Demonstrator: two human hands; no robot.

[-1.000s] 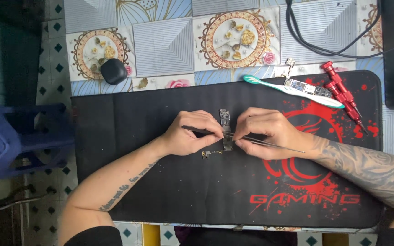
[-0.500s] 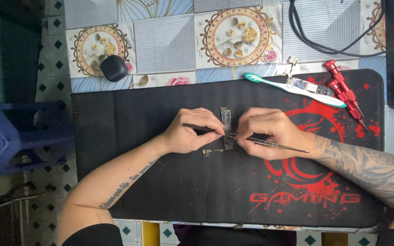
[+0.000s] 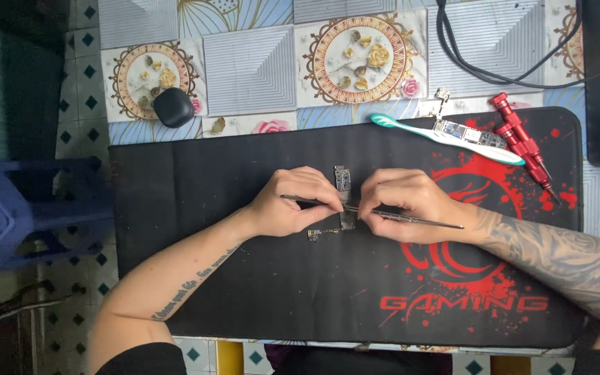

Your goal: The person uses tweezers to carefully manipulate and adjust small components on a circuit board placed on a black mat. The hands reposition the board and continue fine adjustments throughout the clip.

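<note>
A narrow phone circuit board [image 3: 344,182] lies upright in the middle of a black desk mat [image 3: 244,292] with red splatter print. My left hand [image 3: 293,205] pinches a thin metal tool [image 3: 300,201] whose tip reaches the board. My right hand [image 3: 404,205] grips slim tweezers [image 3: 425,220], their points also at the board. The two hands meet over the board's lower part, hiding it. A small loose board piece [image 3: 316,233] lies just below my left hand.
A white and green toothbrush [image 3: 446,137], a second circuit board [image 3: 468,133] and two red screwdrivers [image 3: 522,142] lie at the mat's upper right. A black earbud case [image 3: 173,107] sits on the patterned tabletop. Black cables [image 3: 494,66] run at the top right. A blue plastic stool [image 3: 29,208] stands left.
Both hands stay on the board with their tools; only slight shifts of the fingers and of the camera's view.
</note>
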